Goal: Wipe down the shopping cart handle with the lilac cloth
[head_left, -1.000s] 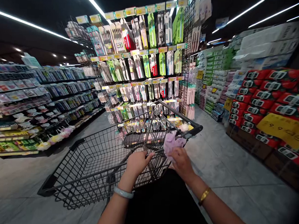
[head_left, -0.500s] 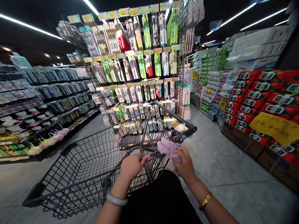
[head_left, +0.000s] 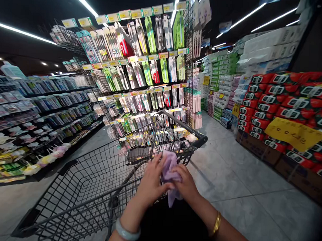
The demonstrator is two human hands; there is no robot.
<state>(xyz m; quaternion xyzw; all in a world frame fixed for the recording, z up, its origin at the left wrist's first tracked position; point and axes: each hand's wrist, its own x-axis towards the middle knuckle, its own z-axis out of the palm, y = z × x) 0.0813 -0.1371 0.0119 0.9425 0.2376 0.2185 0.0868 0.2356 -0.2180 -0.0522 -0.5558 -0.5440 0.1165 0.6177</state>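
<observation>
Two bare hands, the person's own. Right hand (head_left: pixel 186 183): thumb and fingers closed on one soft lilac cloth (head_left: pixel 171 166), gathered in a loose bunch. Left hand (head_left: pixel 150 184): loosely open, fingers extended, thumb well apart, against or just beside the cloth's left side; whether it bears any of the cloth cannot be told. Cloth located between the hands, near the cart's side, its lower corner hanging below the fingers.

Risks, as judged: with only the right hand plainly holding, a slack pinch could let the cloth slip to the floor (head_left: pixel 223 166); the hanging corner could snag on the wire close by; with neither hand seen on the cart, a bump might set it rolling.

Count, working outward:
One pale bangle (head_left: pixel 127 232), left wrist.
One gold bracelet (head_left: pixel 217 223), right wrist.
One black wire cart (head_left: pixel 68 166), its large basket to the left of the hands.
One dark bar (head_left: pixel 183 125), beyond the hands.
One wire display rack (head_left: pixel 190 36), straight ahead; at least four rows of carded packs (head_left: pixel 164 69), apparently toothbrushes, overlapping too closely to count.
One large pale bottle (head_left: pixel 12 70), above the left-hand shelving (head_left: pixel 6 181).
Red packs (head_left: pixel 287 103), many, stacked at right; exact number hidden.
One large yellow sign (head_left: pixel 295 134), before them.
Cardboard boxes (head_left: pixel 258 148), at least two, beneath.
</observation>
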